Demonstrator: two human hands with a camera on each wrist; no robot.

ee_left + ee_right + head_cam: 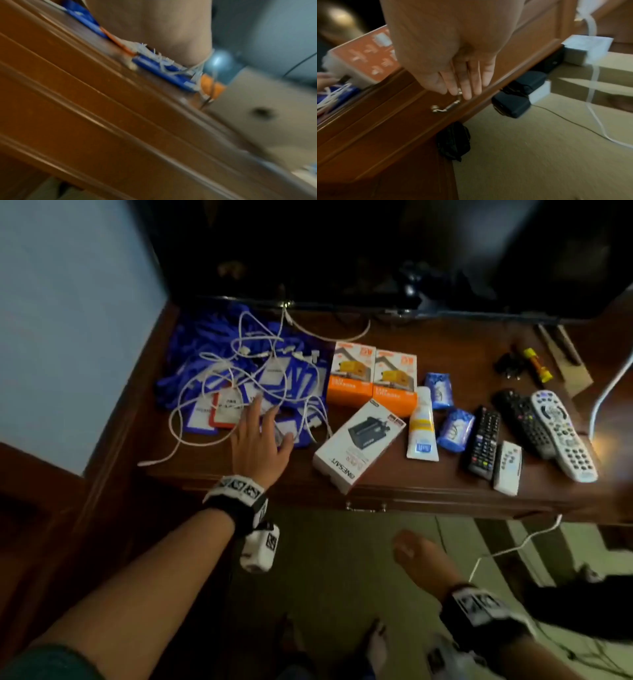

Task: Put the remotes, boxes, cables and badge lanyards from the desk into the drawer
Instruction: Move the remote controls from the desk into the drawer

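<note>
right hand [462,75] fingers straight, loose, holding nothing, tips just short of drawer handle [447,105]; drawer shut | left hand [257,440] spread flat on badge lanyards [274,371], white cables [212,364] tangled beneath | past fingers, right: boxes [356,440]; remotes [561,433] farthest

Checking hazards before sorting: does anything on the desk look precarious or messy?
Yes. The white box juts past the desk's front edge, and white cables lie tangled over the blue lanyards, one end trailing toward the edge.
</note>
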